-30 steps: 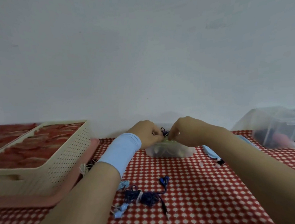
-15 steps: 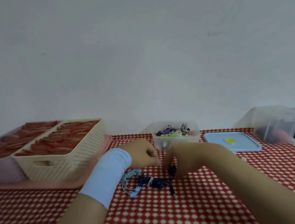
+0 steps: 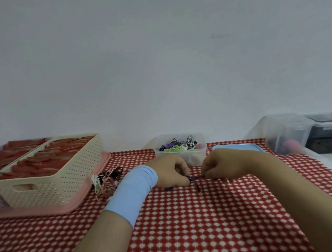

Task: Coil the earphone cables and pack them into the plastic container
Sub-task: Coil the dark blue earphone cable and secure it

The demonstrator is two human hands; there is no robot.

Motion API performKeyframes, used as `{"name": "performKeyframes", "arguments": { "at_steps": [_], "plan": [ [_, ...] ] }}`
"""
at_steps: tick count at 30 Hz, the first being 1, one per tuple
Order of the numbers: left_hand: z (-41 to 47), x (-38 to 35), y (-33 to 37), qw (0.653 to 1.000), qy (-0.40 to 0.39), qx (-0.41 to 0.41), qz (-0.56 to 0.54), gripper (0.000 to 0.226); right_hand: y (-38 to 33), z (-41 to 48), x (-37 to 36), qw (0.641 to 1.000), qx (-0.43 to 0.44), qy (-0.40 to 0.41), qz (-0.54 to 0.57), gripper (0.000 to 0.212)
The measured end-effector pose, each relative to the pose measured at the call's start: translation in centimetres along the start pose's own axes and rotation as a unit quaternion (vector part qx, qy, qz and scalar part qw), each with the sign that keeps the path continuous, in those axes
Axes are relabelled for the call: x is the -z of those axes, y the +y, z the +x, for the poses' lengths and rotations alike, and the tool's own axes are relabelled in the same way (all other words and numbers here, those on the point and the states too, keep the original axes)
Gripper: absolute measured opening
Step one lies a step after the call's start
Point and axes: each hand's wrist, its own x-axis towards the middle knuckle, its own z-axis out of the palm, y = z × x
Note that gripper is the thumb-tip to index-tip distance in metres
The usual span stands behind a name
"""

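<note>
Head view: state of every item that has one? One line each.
Container: open, coiled earphones inside.
Lid: off, flat on the cloth right of the container.
Dark blue earphone: on the cloth, stretched between both hands.
Left hand: closed on the earphone.
Right hand: pinching the earphone cable.
Loose earphones: uncoiled pile beside the basket.
Basket: full, sitting on a pink tray.

A plain pale wall (image 3: 155, 57) is filling the upper view, evenly lit. A red-and-white checked cloth (image 3: 208, 222) is covering the counter, which is running up to the wall's base.
</note>
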Motion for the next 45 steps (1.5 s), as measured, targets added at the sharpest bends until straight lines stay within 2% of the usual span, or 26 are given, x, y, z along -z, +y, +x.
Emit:
{"name": "performKeyframes", "arguments": {
  "at_steps": [2, 6, 12, 15, 20, 23, 26, 30, 33, 37, 42, 45],
  "plan": [
    [1.1, -0.5, 0.8, 0.999, -0.025, 0.009, 0.022, 0.015, 1.2, -0.4, -0.2, 1.0, -0.012, -0.003, 0.004, 0.01],
    [2.5, -1.0, 2.4, 0.992, -0.089, 0.034, 0.083, 0.022, 2.5, -1.0, 0.5, 0.999, -0.018, -0.013, 0.044, 0.016],
    [3.8, -1.7, 4.1, 0.999, -0.024, -0.019, 0.039, 0.024, 4.6, -2.8, 3.4, 0.986, -0.036, 0.1, 0.128, 0.023],
    [4.5, -3.3, 3.9, 0.996, -0.049, -0.046, 0.054, 0.023, 6.0, -3.0, 3.8, 0.985, -0.058, 0.131, 0.091, 0.02],
    [5.3, -4.5, 2.5, 0.997, -0.011, -0.07, 0.007, 0.009, 7.8, -3.0, 3.7, 0.982, -0.118, 0.144, 0.038, 0.018],
    [5.3, -4.8, 2.1, 0.998, 0.0, -0.062, -0.027, 0.007, 8.2, -2.8, 3.4, 0.978, -0.173, 0.114, -0.01, 0.007],
    [5.2, -4.8, 1.8, 0.996, 0.019, -0.04, -0.076, 0.008, 8.4, -2.7, 2.6, 0.976, -0.204, 0.075, -0.028, 0.012],
    [4.8, -4.6, 1.5, 0.991, 0.02, -0.027, -0.132, 0.016, 7.9, -2.2, 2.2, 0.98, -0.181, 0.08, -0.025, 0.008],
    [4.5, -3.9, 1.1, 0.99, 0.028, -0.036, -0.136, 0.023, 6.3, -1.9, 2.0, 0.99, -0.122, 0.068, 0.011, 0.018],
    [4.0, -3.0, 0.6, 0.994, 0.02, -0.019, -0.108, 0.016, 4.9, -1.5, 1.2, 0.995, -0.091, 0.039, 0.009, 0.008],
    [3.8, -3.2, 0.5, 0.989, 0.02, -0.006, -0.15, 0.017, 4.4, -0.6, 0.5, 0.984, -0.092, 0.148, -0.019, 0.013],
    [4.0, -3.3, 0.4, 0.986, 0.03, -0.001, -0.165, 0.017, 4.4, 0.0, -0.1, 0.983, -0.096, 0.146, -0.064, 0.018]
  ]
}}
